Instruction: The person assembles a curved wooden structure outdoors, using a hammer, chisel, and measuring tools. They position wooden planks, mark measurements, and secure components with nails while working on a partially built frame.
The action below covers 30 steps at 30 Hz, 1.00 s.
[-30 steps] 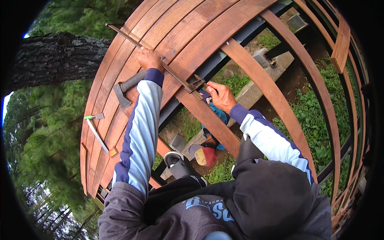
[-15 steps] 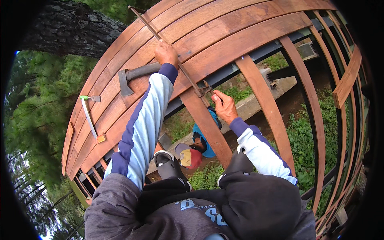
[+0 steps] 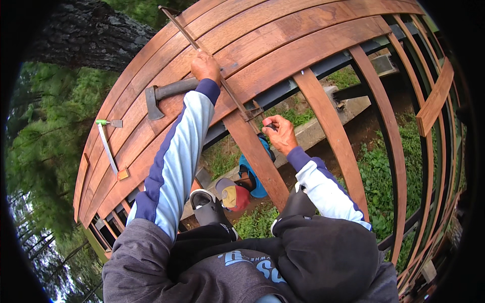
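Note:
A long metal bar clamp (image 3: 183, 33) lies slantwise across the curved deck of reddish wooden boards (image 3: 242, 53). My left hand (image 3: 205, 67) is wrapped round its bar, partway along. At the near end, the clamp's jaw and screw sit at the edge of the innermost laid board. My right hand (image 3: 283, 135) is closed on the screw's handle (image 3: 270, 124), which shows red and black between the fingers. Just left of my left hand, an axe (image 3: 154, 103) rests on the boards, its handle end partly hidden behind my left sleeve.
Further left lie a green-handled square (image 3: 107, 139) and a small wood block (image 3: 123, 174). Below the open joists (image 3: 328, 131), a person wearing a red and yellow cap (image 3: 233, 196) and a blue top is near my shoes. A loose board (image 3: 435, 98) crosses the right-hand joists.
My right hand has turned at the clamp's handle, and its red part now shows. The whole view has shifted slightly; my left hand keeps its hold on the bar.

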Each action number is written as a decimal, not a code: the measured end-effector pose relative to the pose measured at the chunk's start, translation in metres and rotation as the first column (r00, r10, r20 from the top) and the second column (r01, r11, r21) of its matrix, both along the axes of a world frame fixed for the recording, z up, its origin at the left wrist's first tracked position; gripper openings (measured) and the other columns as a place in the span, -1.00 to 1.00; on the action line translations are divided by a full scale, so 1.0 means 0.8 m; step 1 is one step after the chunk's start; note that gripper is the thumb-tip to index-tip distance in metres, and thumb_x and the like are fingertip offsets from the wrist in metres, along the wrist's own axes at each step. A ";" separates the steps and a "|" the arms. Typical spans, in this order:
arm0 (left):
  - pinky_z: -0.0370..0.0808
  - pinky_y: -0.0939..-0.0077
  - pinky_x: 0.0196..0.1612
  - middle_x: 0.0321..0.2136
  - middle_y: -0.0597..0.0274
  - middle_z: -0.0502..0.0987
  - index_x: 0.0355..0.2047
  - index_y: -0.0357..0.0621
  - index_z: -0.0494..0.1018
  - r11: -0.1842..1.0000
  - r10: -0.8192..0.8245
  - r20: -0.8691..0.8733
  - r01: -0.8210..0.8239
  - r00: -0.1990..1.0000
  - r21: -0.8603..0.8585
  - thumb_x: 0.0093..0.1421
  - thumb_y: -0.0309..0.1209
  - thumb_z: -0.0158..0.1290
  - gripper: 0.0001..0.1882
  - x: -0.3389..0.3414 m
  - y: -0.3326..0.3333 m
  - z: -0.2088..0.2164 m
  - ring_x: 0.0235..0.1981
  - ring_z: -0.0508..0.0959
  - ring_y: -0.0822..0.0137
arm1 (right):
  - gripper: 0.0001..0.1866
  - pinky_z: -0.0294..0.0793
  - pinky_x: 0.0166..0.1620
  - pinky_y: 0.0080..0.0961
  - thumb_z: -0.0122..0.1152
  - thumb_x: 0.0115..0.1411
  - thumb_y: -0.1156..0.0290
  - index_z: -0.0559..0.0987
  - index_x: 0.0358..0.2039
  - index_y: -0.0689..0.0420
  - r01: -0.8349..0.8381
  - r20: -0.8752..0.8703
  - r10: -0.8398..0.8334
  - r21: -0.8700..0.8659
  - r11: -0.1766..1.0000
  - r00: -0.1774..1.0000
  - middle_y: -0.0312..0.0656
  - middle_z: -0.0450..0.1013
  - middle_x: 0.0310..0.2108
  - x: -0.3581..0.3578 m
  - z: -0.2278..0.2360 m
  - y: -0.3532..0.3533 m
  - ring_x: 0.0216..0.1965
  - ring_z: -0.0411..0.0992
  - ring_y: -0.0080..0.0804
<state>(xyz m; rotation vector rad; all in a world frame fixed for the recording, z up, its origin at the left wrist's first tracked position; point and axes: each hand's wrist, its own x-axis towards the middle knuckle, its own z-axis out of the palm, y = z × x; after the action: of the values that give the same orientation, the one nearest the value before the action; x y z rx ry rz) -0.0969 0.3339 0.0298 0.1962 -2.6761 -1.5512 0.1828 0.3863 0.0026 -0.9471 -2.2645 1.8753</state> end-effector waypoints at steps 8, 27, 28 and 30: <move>0.41 0.08 -0.38 -0.66 -0.24 0.48 -0.59 -0.42 0.49 1.000 0.016 0.027 -0.017 0.999 0.024 0.33 -0.13 -0.21 -0.41 0.002 0.002 0.001 -0.55 0.53 -0.16 | -0.85 0.46 -0.36 -0.36 0.18 0.07 0.47 0.51 -0.34 0.25 -0.007 -0.035 0.009 0.036 0.999 0.999 0.00 0.48 -0.52 0.003 0.005 -0.003 -0.47 0.49 -0.21; 0.34 0.23 -0.55 -0.78 0.12 0.37 -0.71 -0.32 0.39 0.994 -0.042 0.042 0.037 0.998 0.105 0.35 -0.15 -0.22 -0.42 0.009 -0.001 0.022 -0.71 0.40 0.20 | -0.69 0.51 -0.36 -0.28 0.25 0.11 0.31 0.48 -0.36 0.35 0.086 0.132 -0.025 -0.479 0.873 0.991 0.07 0.50 -0.46 0.007 0.008 0.005 -0.43 0.55 -0.18; 0.34 0.21 -0.54 -0.78 0.11 0.37 -0.71 -0.34 0.38 0.996 -0.042 0.041 0.039 0.998 0.084 0.35 -0.15 -0.21 -0.41 0.008 -0.001 0.020 -0.71 0.40 0.18 | -0.68 0.51 -0.35 -0.27 0.24 0.12 0.30 0.48 -0.34 0.35 0.053 0.117 -0.021 -0.272 0.961 0.993 0.07 0.50 -0.46 0.007 0.007 0.003 -0.40 0.55 -0.16; 0.34 0.17 -0.52 -0.77 0.06 0.37 -0.70 -0.37 0.38 0.999 -0.034 0.018 0.034 0.999 0.032 0.34 -0.14 -0.21 -0.40 0.005 0.000 0.016 -0.70 0.40 0.13 | -0.66 0.50 -0.32 -0.23 0.23 0.14 0.28 0.47 -0.32 0.36 -0.031 0.094 0.021 0.110 0.993 0.995 0.07 0.49 -0.48 0.006 0.004 0.001 -0.35 0.54 -0.13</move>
<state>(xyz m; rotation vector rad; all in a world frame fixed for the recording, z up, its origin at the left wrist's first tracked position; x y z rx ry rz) -0.0925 0.3338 0.0425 0.1683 -2.6846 -1.6099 0.1878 0.3874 0.0056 -1.0134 -2.4168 1.7284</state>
